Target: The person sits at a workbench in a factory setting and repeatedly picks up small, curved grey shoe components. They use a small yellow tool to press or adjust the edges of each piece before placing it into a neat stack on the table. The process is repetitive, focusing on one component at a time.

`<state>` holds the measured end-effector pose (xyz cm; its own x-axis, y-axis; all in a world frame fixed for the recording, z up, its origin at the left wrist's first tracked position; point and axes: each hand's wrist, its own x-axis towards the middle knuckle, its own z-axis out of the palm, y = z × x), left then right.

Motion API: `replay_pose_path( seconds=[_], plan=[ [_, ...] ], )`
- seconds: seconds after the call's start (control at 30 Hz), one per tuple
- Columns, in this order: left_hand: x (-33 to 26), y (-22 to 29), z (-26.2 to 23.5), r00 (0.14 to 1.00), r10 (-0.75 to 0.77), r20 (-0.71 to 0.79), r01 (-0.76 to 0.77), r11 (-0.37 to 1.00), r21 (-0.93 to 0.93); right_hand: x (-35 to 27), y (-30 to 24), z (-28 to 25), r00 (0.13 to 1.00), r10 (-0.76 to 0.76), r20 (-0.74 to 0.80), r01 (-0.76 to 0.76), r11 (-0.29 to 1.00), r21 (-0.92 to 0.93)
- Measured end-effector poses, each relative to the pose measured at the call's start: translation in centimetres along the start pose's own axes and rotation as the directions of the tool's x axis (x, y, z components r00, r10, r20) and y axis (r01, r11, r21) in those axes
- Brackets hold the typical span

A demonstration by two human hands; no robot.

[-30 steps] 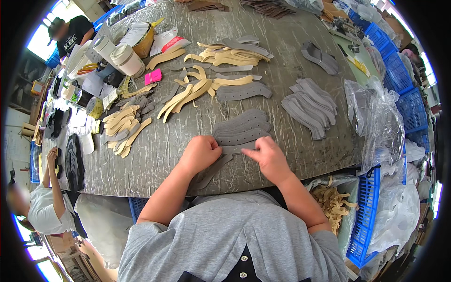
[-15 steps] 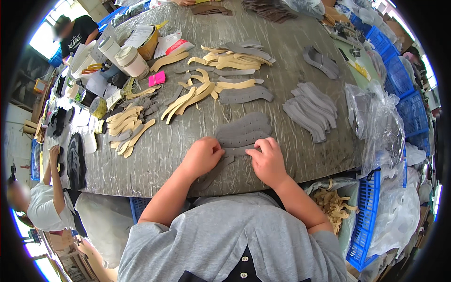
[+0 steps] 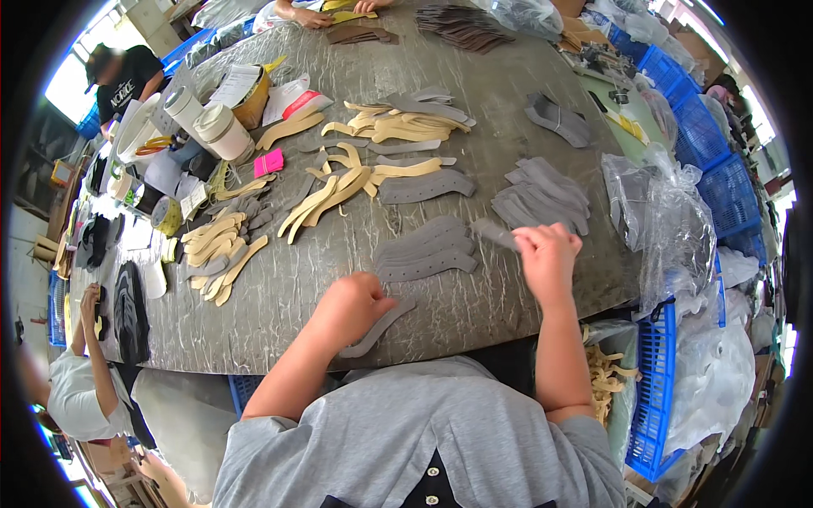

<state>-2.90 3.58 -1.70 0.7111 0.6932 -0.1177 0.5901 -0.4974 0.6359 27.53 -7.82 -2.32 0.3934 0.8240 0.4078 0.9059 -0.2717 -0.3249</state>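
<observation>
While left hand [image 3: 360,303] curls at lower centre, hold unclear, beside curved grey strip [image 3: 377,330], perforated grey pieces [image 3: 423,250] lie mid-frame; blurred grey piece [image 3: 494,233], now moved right of centre, pinched by right hand [image 3: 549,258], seemingly parted from left.

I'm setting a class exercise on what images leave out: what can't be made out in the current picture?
Head view:
Grey strip: blurred, its near end hidden by the right hand.
Under the left hand: hidden by the hand itself, so any grip is unclear.
Far co-worker: head cut off by the top edge.
</observation>
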Motion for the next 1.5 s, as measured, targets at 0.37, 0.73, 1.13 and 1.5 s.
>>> replay_pose_path(
  seconds=[0.37, 0.73, 1.13, 1.5],
  plan=[
    [0.1, 1.4, 1.1, 0.975, -0.056, 0.213, 0.136, 0.914, -0.383, -2.9, -6.3, 2.3, 0.958, -0.147, 0.245, -0.074, 0.703, 0.707],
    [0.5, 2.2, 1.0, 1.000, 0.004, 0.009, 0.004, 0.724, -0.690, -3.8, -9.7, 1.4, 0.891, -0.175, 0.419, -0.307, 0.447, 0.840],
    [0.3, 3.0, 0.4, 0.999, 0.028, -0.036, -0.043, 0.831, -0.555, -4.1, -10.0, 1.2, 0.842, -0.111, 0.528, -0.459, 0.365, 0.810],
    [0.4, 3.6, 0.6, 0.979, 0.143, -0.142, -0.194, 0.857, -0.477, -4.6, -9.3, 2.5, 0.800, -0.150, 0.582, -0.555, 0.183, 0.811]
  ],
)
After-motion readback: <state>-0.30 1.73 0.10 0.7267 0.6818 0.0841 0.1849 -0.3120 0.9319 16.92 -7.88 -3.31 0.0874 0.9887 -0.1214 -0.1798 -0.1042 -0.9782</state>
